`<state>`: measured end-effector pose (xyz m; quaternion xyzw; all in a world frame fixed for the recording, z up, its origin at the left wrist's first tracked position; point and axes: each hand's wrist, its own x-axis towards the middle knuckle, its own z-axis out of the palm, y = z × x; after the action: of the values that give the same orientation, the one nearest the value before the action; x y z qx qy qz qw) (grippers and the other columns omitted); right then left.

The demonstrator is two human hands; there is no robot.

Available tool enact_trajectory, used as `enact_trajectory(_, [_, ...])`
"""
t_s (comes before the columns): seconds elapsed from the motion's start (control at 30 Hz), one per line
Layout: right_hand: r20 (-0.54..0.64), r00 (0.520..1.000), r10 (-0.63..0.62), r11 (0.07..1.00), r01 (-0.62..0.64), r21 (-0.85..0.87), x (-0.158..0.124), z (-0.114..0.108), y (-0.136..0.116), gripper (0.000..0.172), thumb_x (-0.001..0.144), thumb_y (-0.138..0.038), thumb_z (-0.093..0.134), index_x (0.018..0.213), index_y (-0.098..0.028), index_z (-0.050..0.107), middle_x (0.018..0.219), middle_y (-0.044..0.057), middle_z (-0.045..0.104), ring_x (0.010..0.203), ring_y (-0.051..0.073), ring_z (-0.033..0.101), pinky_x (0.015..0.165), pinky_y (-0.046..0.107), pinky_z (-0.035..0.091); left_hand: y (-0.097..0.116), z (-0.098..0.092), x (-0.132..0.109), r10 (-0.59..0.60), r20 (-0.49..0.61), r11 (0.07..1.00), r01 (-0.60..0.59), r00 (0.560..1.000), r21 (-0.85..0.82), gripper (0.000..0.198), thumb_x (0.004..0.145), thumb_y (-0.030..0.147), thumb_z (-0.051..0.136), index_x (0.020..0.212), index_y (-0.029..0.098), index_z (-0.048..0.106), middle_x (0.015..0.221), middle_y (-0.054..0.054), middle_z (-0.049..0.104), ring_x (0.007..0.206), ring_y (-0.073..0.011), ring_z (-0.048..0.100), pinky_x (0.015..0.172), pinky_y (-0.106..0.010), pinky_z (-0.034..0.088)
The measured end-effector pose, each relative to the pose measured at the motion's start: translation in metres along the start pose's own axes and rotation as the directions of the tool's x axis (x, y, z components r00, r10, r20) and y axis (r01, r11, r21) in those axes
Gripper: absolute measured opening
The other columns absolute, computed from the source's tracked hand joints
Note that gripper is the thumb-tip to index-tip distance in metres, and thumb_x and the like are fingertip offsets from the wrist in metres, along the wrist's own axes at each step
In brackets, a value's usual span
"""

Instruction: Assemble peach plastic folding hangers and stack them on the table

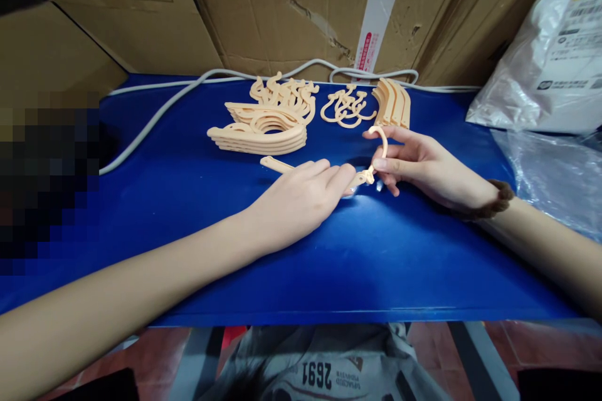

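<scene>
My left hand (308,197) is closed around a peach plastic hanger arm (276,165), whose far end sticks out to the left past my knuckles. At the other end of that arm, my right hand (414,160) pinches a curved hanger hook (384,145) between thumb and fingers. The hook's base touches the end of the arm, and its curl points up. How far the two parts are joined I cannot tell. Just behind my right fingers stand several curved hanger arms (392,103). A small heap of loose hooks (345,106) lies to their left.
Stacked hanger pieces (258,141) and more curved parts (285,94) lie on the blue table (301,282). A white cable (155,131) runs along the back, before cardboard boxes (282,12). At right are a plastic-wrapped package (540,69) and clear film (555,169).
</scene>
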<state>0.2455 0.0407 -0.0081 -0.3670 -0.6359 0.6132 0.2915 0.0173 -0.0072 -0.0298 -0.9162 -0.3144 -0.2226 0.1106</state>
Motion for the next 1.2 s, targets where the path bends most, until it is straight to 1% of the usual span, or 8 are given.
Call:
enact_trajectory(0.13, [-0.001, 1.0, -0.004, 1.0, 0.004, -0.004, 0.0, 0.001, 0.0, 0.053, 0.082, -0.025, 0.076, 0.128, -0.015, 0.052, 0.075, -0.003, 0.062, 0.056, 0.008, 0.057, 0.048, 0.022, 0.049, 0.001, 0.0, 0.0, 0.037, -0.025, 0.994, -0.034, 0.999, 0.106, 0.018, 0.103, 0.017, 0.042, 0.096, 0.012, 0.057, 0.075, -0.004, 0.06, 0.068, -0.021, 0.057, 0.061, -0.031, 0.041])
enact_trajectory(0.37, [-0.006, 1.0, -0.027, 0.996, 0.026, -0.081, 0.0, 0.001, -0.001, 0.049, 0.084, -0.026, 0.073, 0.127, -0.016, 0.051, 0.073, -0.003, 0.063, 0.055, 0.009, 0.058, 0.046, 0.022, 0.05, 0.001, 0.001, 0.0, 0.039, 0.008, 0.989, -0.039, 0.999, 0.145, 0.02, 0.104, 0.017, 0.039, 0.097, 0.012, 0.057, 0.074, -0.003, 0.061, 0.067, -0.0204, 0.058, 0.062, -0.031, 0.041])
enact_trajectory(0.57, [-0.017, 0.997, -0.07, 0.988, 0.067, -0.14, -0.002, 0.002, -0.001, 0.041, 0.083, -0.029, 0.074, 0.117, -0.02, 0.052, 0.074, -0.003, 0.062, 0.057, 0.011, 0.059, 0.043, 0.022, 0.051, 0.001, 0.002, 0.0, 0.012, 0.028, 0.986, -0.016, 1.0, 0.164, 0.022, 0.104, 0.02, 0.038, 0.094, 0.013, 0.056, 0.069, -0.003, 0.059, 0.063, -0.0204, 0.057, 0.06, -0.031, 0.038])
enact_trajectory(0.77, [-0.016, 0.994, -0.108, 0.974, 0.103, -0.203, -0.004, -0.001, -0.001, 0.052, 0.085, -0.033, 0.072, 0.128, -0.021, 0.047, 0.076, -0.002, 0.062, 0.057, 0.012, 0.057, 0.044, 0.023, 0.049, 0.001, 0.004, 0.001, -0.011, 0.05, 0.982, 0.002, 0.999, 0.188, 0.026, 0.105, 0.02, 0.035, 0.091, 0.015, 0.057, 0.069, -0.003, 0.06, 0.065, -0.0199, 0.058, 0.061, -0.031, 0.038])
enact_trajectory(0.87, [0.011, 0.99, -0.137, 0.935, 0.133, -0.328, -0.007, 0.006, -0.003, 0.053, 0.084, -0.034, 0.073, 0.131, -0.021, 0.053, 0.085, 0.0, 0.063, 0.069, 0.013, 0.059, 0.056, 0.026, 0.053, -0.004, 0.001, 0.002, -0.042, 0.032, 0.98, 0.035, 0.999, 0.198, 0.025, 0.103, 0.018, 0.037, 0.091, 0.014, 0.057, 0.071, -0.004, 0.061, 0.067, -0.0207, 0.059, 0.063, -0.032, 0.039])
enact_trajectory(0.97, [0.078, 0.988, -0.132, 0.903, 0.153, -0.401, -0.011, 0.016, -0.005, 0.049, 0.085, -0.032, 0.072, 0.13, -0.02, 0.058, 0.094, 0.003, 0.065, 0.081, 0.016, 0.061, 0.07, 0.03, 0.055, -0.012, -0.003, 0.004, -0.106, 0.0, 0.973, 0.104, 0.994, 0.207, 0.022, 0.103, 0.017, 0.037, 0.097, 0.012, 0.058, 0.078, -0.007, 0.064, 0.074, -0.0225, 0.06, 0.071, -0.034, 0.044])
enact_trajectory(1.1, [0.066, 0.997, -0.048, 0.958, 0.064, -0.279, -0.01, 0.018, -0.004, 0.052, 0.086, -0.031, 0.071, 0.134, -0.02, 0.053, 0.089, 0.003, 0.064, 0.068, 0.013, 0.058, 0.052, 0.024, 0.051, -0.012, -0.008, 0.004, -0.101, -0.015, 0.983, 0.102, 0.995, 0.155, 0.021, 0.104, 0.02, 0.038, 0.099, 0.012, 0.057, 0.077, -0.006, 0.064, 0.073, -0.0222, 0.061, 0.067, -0.032, 0.043])
enact_trajectory(1.2, [0.022, 1.0, 0.001, 0.992, 0.002, -0.129, -0.006, 0.011, -0.002, 0.051, 0.083, -0.03, 0.074, 0.128, -0.02, 0.053, 0.08, 0.001, 0.064, 0.066, 0.013, 0.058, 0.047, 0.022, 0.05, -0.006, -0.009, 0.004, -0.097, 0.013, 0.991, 0.096, 0.995, 0.097, 0.021, 0.105, 0.024, 0.038, 0.096, 0.013, 0.054, 0.075, -0.005, 0.064, 0.069, -0.0211, 0.061, 0.062, -0.03, 0.04])
